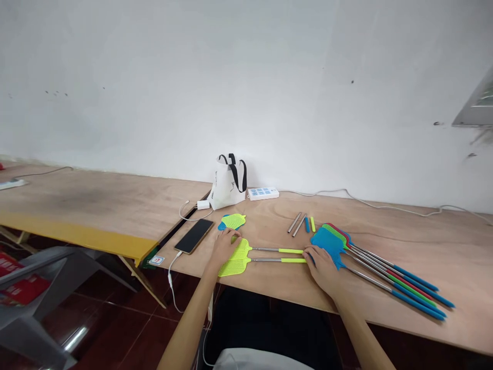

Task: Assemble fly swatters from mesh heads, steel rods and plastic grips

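Both forearms reached up from the near edge of the worktop (365,216). Farthest left, close to that edge, a dark phone (194,236) lay face up with a white cable running off its near end. My left hand (224,246) rested just beside it, palm down, fingers loosely spread and gripping nothing, their tips on the mesh heads of two yellow fly swatters (246,255). These lay side by side, parallel to the near edge. Just behind my left hand sat two loose swatter heads (233,221), yellow over blue. At the back edge stood a white bag (228,185) with black handles, a power strip (263,193) beside it. Nearer the middle lay two metal rods (297,224) and two short sleeves (310,224), blue and yellow. My right hand (322,267) covered the swatters' yellow grip ends; I could not tell whether its fingers had closed on them. Touching it on the right lay a pile of swatters (385,272), handles fanning toward the right near corner.
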### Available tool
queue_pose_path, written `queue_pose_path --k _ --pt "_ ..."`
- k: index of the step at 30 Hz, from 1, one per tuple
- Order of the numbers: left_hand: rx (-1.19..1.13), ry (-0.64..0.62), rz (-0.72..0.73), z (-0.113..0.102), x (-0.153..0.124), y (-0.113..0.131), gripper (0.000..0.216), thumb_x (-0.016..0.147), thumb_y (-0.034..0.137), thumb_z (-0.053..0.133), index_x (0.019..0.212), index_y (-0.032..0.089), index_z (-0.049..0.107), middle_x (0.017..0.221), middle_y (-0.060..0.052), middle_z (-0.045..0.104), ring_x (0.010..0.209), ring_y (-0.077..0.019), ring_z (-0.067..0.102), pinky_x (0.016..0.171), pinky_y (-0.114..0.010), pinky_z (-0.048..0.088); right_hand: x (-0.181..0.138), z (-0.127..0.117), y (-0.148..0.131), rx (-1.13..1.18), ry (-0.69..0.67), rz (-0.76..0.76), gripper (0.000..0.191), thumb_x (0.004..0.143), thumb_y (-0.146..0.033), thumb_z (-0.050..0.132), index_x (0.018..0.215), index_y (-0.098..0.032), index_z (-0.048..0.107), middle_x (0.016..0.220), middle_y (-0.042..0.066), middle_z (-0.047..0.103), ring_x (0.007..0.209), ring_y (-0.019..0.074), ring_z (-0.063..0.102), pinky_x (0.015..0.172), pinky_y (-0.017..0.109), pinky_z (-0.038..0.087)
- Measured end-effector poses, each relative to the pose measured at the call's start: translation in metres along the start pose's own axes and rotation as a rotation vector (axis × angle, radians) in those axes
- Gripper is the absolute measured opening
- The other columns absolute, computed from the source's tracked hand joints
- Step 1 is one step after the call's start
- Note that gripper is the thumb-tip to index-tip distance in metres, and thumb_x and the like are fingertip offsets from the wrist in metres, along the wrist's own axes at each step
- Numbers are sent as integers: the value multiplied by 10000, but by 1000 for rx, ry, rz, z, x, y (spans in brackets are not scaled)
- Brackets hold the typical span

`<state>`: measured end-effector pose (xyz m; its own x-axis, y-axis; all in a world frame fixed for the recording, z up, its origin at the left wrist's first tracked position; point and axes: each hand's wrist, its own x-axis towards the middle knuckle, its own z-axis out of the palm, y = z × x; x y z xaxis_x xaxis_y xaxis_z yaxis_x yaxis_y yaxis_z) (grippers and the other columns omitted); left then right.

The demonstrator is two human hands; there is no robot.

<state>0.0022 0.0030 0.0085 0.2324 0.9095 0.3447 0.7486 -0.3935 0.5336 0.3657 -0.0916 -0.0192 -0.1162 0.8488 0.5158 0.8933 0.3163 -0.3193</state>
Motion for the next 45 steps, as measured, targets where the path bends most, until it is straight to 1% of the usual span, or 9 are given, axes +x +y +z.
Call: queue_pose_path --k 6,10,14,20,23,27,34,38,45 --pt "1 2 -2 -2 -1 2 176 963 321 543 940 230 691 1085 -54 673 1082 -258 607 982 -415 439 0 -3 1 52 -20 -48 288 997 -168 320 986 -260 593 1104 63 695 1078 232 629 995 440 459" --pt "20 -4 -9 -4 0 7 175 966 317 537 939 230 687 1090 -59 674 1093 -269 600 994 -441 422 1 -6 -2 20 -32 -59 264 957 -135 363 967 -258 596 1105 62 694 1043 232 631 978 433 468" --pt "27 4 5 -3 -1 6 163 963 317 544 956 234 684 1097 -57 675 1085 -268 599 992 -436 422 0 -7 -2 13 -31 -70 298 938 -98 352 996 -256 597 1109 61 686 1056 229 623 971 424 468" --pt "16 8 18 0 0 0 174 968 327 542 942 232 686 1094 -56 678 1088 -266 597 985 -428 424 0 -2 2 -10 -31 -89 327 911 -83 361 1014 -263 614 1086 61 686 1048 231 632 960 419 478" --pt "15 10 19 0 0 2 170 967 320 544 933 234 687 1078 -54 676 1077 -265 601 982 -424 426 -1 -1 4 -23 -33 -94 361 892 -66 363 1045 -270 619 1116 59 685 1079 232 627 983 430 470" --pt "20 20 18 -2 -1 6 167 964 309 545 930 229 688 1072 -56 669 1074 -263 602 979 -419 427 -1 0 6 -34 -42 -91 352 874 -59 369 1019 -270 610 1116 55 689 1069 233 633 990 438 468" --pt "24 29 20 -4 -3 10 141 955 286 554 944 223 680 1070 -55 671 1070 -254 605 986 -408 429 -1 -1 6 -37 -36 -107 331 887 -73 382 1023 -267 613 1126 55 690 1074 232 633 961 412 484" --pt "24 18 20 -5 -4 12 142 956 289 551 953 228 680 1086 -52 672 1078 -256 606 986 -411 434 -1 -2 5 -15 -40 -96 318 906 -91 376 1023 -266 614 1125 62 686 1079 243 628 958 426 482" --pt "26 12 4 -5 -5 13 150 961 293 545 967 231 681 1100 -57 669 1086 -260 601 997 -423 436 -2 0 7 8 -41 -97 332 893 -96 374 1031 -274 618 1128 66 685 1073 246 629 962 439 483"
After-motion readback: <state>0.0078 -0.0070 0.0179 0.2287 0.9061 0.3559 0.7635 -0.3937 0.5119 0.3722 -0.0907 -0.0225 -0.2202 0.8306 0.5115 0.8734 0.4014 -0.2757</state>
